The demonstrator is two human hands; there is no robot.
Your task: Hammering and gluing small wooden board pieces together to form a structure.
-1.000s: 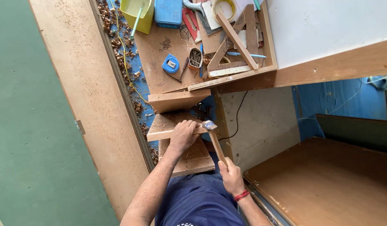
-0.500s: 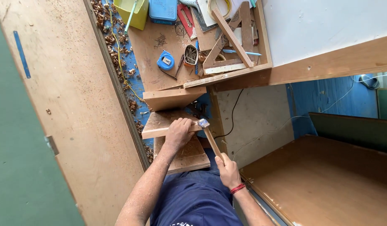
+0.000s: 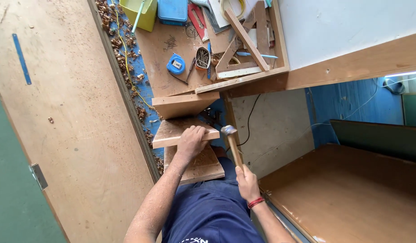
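Far left: a large plywood sheet (image 3: 68, 126) fills that side, with a blue strip (image 3: 21, 58) lying on it near the top and a small metal hinge (image 3: 38, 176) at its lower edge. Along the sheet's right border runs a line of wood shavings (image 3: 127, 76) on blue ground. Next, a stack of angled wooden boards (image 3: 181, 130): the upper one butts against the workbench, the middle one sits under the left hand (image 3: 192, 143), the lower one lies close to the person's blue shirt. Left hand lies flat on the middle board, fingers spread and pressing down, not closed around anything. Just to the right, the hammer (image 3: 233, 143) stands with its metal head beside the board's right end; whether head and board touch cannot be determined. Right hand (image 3: 247, 182) is wrapped tight around the lower end of the wooden handle; a red band sits on that wrist. Above, the workbench top (image 3: 158, 67) carries a yellow-green box (image 3: 140, 13), a blue case (image 3: 173, 11), a blue tape measure (image 3: 175, 64), a small container of nails (image 3: 202, 58) and a wooden triangle frame (image 3: 244, 40). Far right: a white panel (image 3: 347, 27) and a brown board (image 3: 352, 198).
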